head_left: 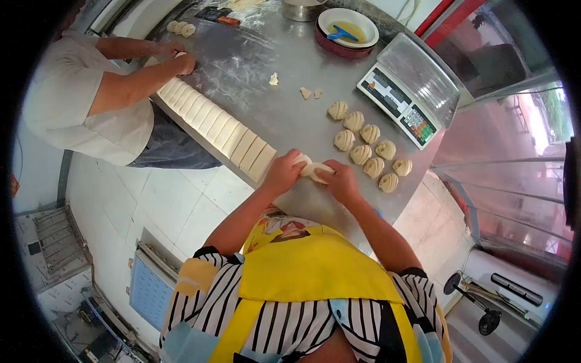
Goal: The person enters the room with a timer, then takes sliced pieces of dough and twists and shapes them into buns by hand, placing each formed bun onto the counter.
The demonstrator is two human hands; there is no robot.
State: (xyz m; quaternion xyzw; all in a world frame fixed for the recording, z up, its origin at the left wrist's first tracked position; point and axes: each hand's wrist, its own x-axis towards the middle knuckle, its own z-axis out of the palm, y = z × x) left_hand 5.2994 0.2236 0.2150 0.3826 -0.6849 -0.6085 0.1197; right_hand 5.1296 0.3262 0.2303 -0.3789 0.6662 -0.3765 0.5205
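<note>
Both of my hands grip one piece of dough (pixel 308 167) over the front edge of the metal table. My left hand (pixel 283 172) closes on its left end, my right hand (pixel 342 182) on its right end, and the pale dough shows between them. Left of my left hand runs a long row of cut dough strips (pixel 212 123) lying side by side along the table edge. To the right of my right hand sit several shaped, spiral-ridged dough rolls (pixel 361 154) in loose rows.
A co-worker (pixel 91 97) stands at the left with both hands on dough. A digital scale (pixel 402 97) lies at the right, near a white bowl (pixel 330 18) with a blue-handled tool (pixel 344 32). Dough scraps (pixel 305 93) and flour lie on the metal table (pixel 290 60).
</note>
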